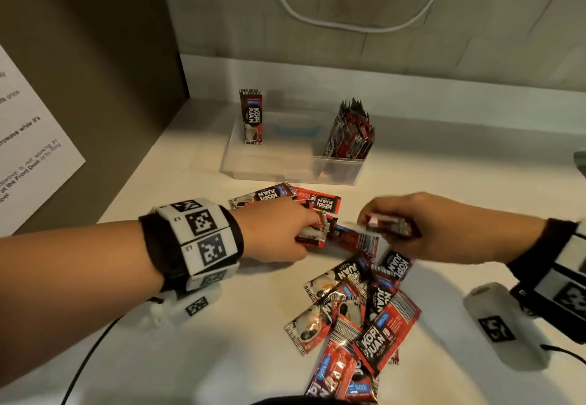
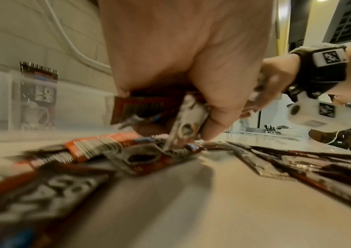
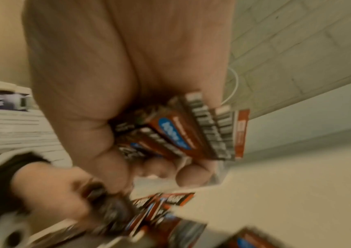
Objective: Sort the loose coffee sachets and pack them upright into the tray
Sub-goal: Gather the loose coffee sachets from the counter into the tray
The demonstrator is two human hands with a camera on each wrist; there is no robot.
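Your loose sachets [image 1: 355,306] lie scattered flat across the middle and near part of the countertop [image 1: 196,325], red and black packs overlapping each other, the biggest heap spilling toward the near edge. "KOPI JUAN" reads clearly on several, with a blue oval label and barcode stripes on the backs.

Behind them, toward the back wall, sits the clear tray [image 1: 285,169]. One sachet [image 1: 251,116] stands upright in its back left corner, "KOPI JUAN" facing you, and a tight bundle of sachets [image 1: 350,133] stands on end at its right side. Between those two the tray is open, and bare countertop runs between the tray's front wall and the nearest loose packs.

Your left hand [image 1: 279,230] is down on the pile, fingers curled, pinching a sachet [image 2: 188,120] at its end; the left wrist view shows it lifted edge-on off the others, blurred.

Your right hand [image 1: 421,227] hovers just right of the left, above the pile, fingers closed round a small stack of sachets [image 3: 191,130]; the blue label and barcode ends stick out past your fingertips.

The countertop's left side meets a brown panel [image 1: 95,71] carrying a printed notice [image 1: 28,147], on which "Front Desk" can be read. A white cable [image 1: 348,20] loops on the tiled back wall. The countertop right of the pile is bare.
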